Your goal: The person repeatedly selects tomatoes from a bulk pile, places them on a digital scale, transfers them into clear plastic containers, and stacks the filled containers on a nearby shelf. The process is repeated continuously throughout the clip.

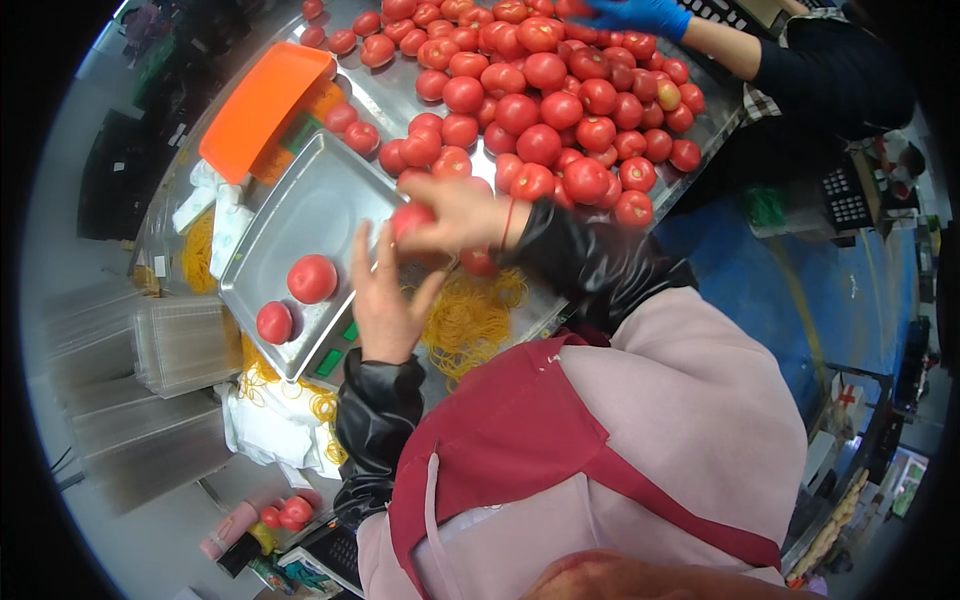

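My right hand [450, 221] is blurred and holds a red tomato [412, 220] over the near right rim of a metal weighing pan [281, 202]. Beside it my left hand [388, 300] reaches over the pan's front edge, fingers spread, with nothing visible in it. Whether its fingertips touch the tomato I cannot tell. Two tomatoes lie in the pan, a larger one [312, 279] and a smaller one [274, 322]. Green display windows [328, 363] show on the scale under the pan. A tangle of yellow rubber bands [469, 319] lies by my right forearm.
A big heap of tomatoes [540, 142] covers the metal table's far side. A co-worker's blue-gloved hand [637, 16] reaches into it. Behind the pan stands an orange plastic bin [262, 109]. Stacked clear plastic trays [187, 345] and white cloths or bags [270, 424] are at left.
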A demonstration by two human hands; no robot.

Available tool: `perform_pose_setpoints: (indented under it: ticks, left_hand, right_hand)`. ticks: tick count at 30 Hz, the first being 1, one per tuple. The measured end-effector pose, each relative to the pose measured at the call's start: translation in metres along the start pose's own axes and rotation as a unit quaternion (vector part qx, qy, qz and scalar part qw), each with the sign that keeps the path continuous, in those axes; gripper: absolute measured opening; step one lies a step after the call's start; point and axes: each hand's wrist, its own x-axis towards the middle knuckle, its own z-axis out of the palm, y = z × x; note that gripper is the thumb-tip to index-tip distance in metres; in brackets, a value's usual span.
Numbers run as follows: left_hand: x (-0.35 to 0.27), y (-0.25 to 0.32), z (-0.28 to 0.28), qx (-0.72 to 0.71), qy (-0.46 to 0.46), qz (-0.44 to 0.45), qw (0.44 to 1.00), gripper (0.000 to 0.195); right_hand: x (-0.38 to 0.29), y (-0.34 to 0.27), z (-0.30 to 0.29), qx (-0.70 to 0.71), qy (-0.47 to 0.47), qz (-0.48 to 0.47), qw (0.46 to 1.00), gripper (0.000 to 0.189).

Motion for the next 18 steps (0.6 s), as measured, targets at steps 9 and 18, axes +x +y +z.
perform_pose_setpoints:
  ticks: [9,18]
  left_hand:
    - [-0.012,-0.106,-0.086,0.094,0.195,-0.087,0.972,0.040]
    - [-0.003,-0.167,-0.095,0.223,-0.069,-0.155,0.960,0.033]
  right_hand:
    - [-0.051,0.036,-0.074,-0.055,0.140,0.113,0.982,0.022]
    - [-0.049,0.053,-0.100,-0.248,0.169,0.129,0.945,0.025]
